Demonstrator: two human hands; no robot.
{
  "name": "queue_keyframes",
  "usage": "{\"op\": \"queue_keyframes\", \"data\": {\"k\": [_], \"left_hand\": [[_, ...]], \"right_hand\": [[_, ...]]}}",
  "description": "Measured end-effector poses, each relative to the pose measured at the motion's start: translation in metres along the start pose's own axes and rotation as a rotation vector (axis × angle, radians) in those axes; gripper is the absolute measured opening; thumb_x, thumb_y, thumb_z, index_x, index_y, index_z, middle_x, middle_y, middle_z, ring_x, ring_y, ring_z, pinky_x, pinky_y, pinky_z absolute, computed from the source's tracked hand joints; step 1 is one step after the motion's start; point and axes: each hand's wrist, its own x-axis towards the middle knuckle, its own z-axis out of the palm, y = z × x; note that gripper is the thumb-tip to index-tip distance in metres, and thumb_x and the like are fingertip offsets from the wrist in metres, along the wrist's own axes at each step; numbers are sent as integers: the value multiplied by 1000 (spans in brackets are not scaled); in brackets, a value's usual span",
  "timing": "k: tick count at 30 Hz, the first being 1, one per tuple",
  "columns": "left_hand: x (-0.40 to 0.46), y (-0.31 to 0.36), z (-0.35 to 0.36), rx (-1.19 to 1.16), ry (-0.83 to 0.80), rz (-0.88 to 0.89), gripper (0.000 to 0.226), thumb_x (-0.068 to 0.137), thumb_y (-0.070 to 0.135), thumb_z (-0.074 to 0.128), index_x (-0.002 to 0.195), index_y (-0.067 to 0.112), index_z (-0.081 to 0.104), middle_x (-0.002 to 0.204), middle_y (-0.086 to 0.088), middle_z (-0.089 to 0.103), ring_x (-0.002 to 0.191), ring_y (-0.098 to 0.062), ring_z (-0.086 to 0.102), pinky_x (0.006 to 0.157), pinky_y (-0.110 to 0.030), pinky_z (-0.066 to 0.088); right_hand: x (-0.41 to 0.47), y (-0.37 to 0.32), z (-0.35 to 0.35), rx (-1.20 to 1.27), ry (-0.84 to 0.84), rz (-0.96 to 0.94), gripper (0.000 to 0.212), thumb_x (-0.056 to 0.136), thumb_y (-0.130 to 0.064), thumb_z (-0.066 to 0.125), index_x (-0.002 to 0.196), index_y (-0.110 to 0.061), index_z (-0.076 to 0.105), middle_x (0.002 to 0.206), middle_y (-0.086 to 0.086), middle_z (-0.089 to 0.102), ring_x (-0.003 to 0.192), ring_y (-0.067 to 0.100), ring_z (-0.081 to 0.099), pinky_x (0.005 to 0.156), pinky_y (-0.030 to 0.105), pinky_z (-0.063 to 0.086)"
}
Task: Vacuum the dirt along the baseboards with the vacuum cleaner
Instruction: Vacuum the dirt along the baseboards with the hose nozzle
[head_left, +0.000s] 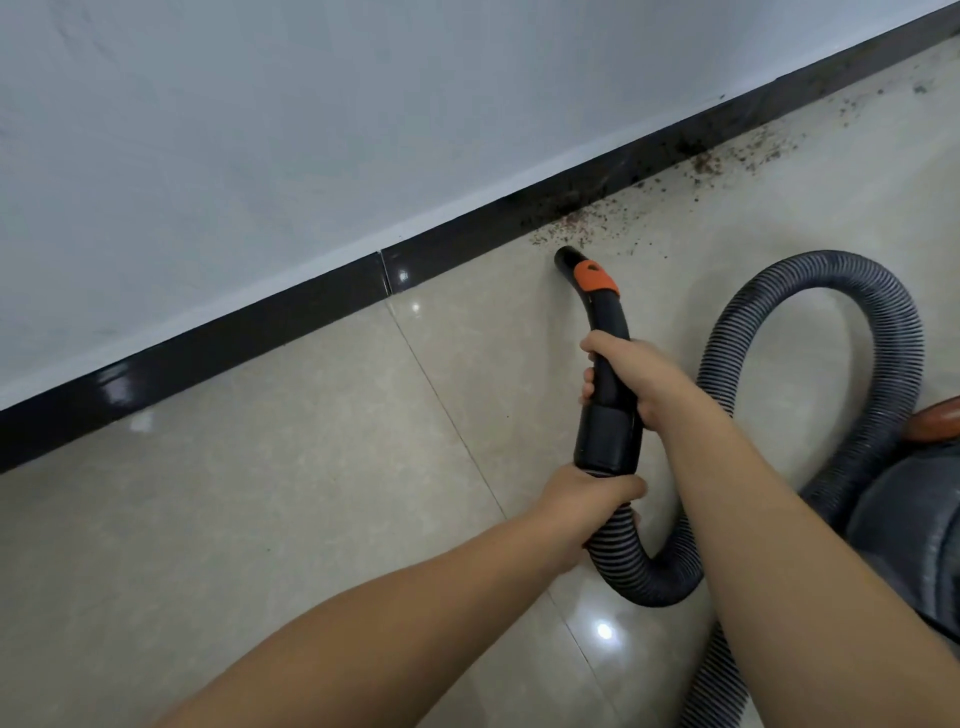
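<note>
Now the right hand (631, 371) grips the black curved plastic vacuum handle (605, 338), and the left hand (589, 496) grips the grey ribbed hose (810, 395). The nozzle sits just beside the brown dirt crumbs (582, 223) by the black shiny baseboard (249, 332). Next it should slide along that edge.

A curved black plastic vacuum handle tube (605, 364) with an orange slider near its open mouth points at the glossy black baseboard (260, 332). Its mouth sits just short of scattered brown dirt crumbs (582, 221), which lie along the baseboard's foot. A ribbed grey hose (831, 322) loops from the tube to the grey and orange vacuum body (914, 525) at right.
</note>
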Motion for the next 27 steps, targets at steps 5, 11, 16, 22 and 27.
{"op": "queue_keyframes", "data": {"k": [5, 11, 16, 22, 27], "left_hand": [[0, 8, -6, -24, 8, 19, 16, 83, 11, 67, 95, 10, 57, 74, -9, 62, 48, -10, 60, 44, -15, 49], [1, 16, -15, 12, 0, 14, 15, 83, 13, 68, 93, 10, 57, 73, -10, 63, 52, -13, 60, 45, -16, 49], [0, 16, -32, 69, -28, 17, 14, 83, 13, 67, 92, 11, 56, 76, -11, 64, 59, -16, 62, 55, -21, 53], [3, 14, -21, 139, -92, 13, 14, 83, 12, 67, 91, 13, 56, 77, -11, 64, 54, -12, 61, 50, -16, 51], [13, 14, 0, 145, -128, 13, 15, 82, 12, 68, 90, 15, 56, 75, -8, 62, 57, -13, 62, 53, -19, 52]], "right_hand": [[0, -8, 11, -29, -22, 0, 13, 88, -14, 60, 84, -8, 49, 58, 7, 52, 39, 17, 51, 47, 26, 51], [3, -12, 19, -23, -2, -16, 13, 88, -13, 60, 84, -7, 49, 56, 7, 52, 38, 17, 51, 47, 26, 51], [6, -7, 27, 27, 28, -29, 12, 87, -13, 61, 84, -7, 51, 59, 8, 53, 39, 17, 52, 48, 27, 51], [10, 4, 1, 94, 127, -22, 14, 86, -15, 62, 88, -7, 51, 57, 8, 54, 38, 17, 53, 49, 29, 51], [12, 1, -25, 126, 163, -12, 15, 86, -16, 62, 85, -9, 48, 55, 6, 52, 38, 16, 52, 49, 28, 51]]}}
